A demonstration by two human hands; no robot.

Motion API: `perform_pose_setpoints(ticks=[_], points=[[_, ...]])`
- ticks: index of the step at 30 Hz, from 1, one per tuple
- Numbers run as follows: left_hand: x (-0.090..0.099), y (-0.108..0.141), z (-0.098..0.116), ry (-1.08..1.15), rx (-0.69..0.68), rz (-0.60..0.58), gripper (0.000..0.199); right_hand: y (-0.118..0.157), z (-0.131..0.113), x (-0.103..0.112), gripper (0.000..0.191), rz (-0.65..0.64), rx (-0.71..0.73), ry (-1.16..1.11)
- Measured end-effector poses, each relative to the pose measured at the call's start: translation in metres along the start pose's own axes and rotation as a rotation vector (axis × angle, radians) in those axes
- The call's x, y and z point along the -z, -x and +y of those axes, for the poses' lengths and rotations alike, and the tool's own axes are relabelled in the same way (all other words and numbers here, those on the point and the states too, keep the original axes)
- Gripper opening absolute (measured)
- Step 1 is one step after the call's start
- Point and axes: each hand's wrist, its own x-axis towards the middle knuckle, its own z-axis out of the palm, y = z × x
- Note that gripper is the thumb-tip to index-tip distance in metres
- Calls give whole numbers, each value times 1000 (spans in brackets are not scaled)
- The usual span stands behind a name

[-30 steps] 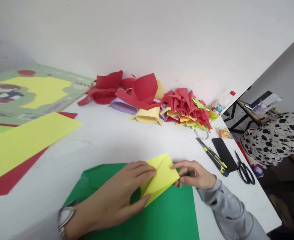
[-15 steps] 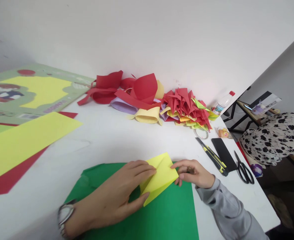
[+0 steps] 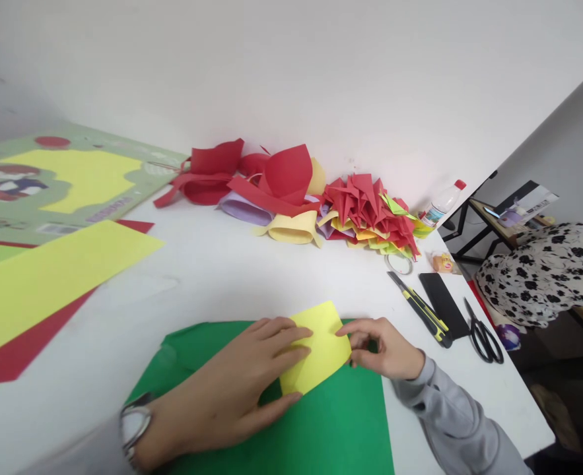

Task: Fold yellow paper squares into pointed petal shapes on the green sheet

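Observation:
A small square of yellow paper lies over a green sheet at the front of the table. My left hand, with a watch at the wrist, holds the square's left side, fingers on top and thumb at the lower edge. At the right corner, my right hand pinches the paper between thumb and index finger. The square looks flat; the fold's underside is hidden.
Red paper stars and rolled red paper line the wall. A utility knife, black slab, scissors, tape roll and bottle lie right. Yellow paper is left. A person is beyond the table.
The raised fold of the yellow paper has come down, so it now looks like a flat square. My left fingers and thumb have shifted slightly; my right hand has closed in on the corner.

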Motion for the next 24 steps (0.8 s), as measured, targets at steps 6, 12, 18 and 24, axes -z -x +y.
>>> perform_pose_setpoints(ticks=[6, 12, 18, 24], points=[[-1, -1, -3, 42, -10, -42, 28, 2, -7, -8, 27, 77, 22, 170], [-3, 1, -5, 58, -8, -49, 34, 2, -10, -8, 21, 102, -25, 140], [-1, -1, -4, 70, -19, -60, 34, 2, -8, -7, 23, 107, -31, 121], [-2, -1, -4, 68, -18, -56, 30, -1, -10, -18, 20, 256, 96, 326]])
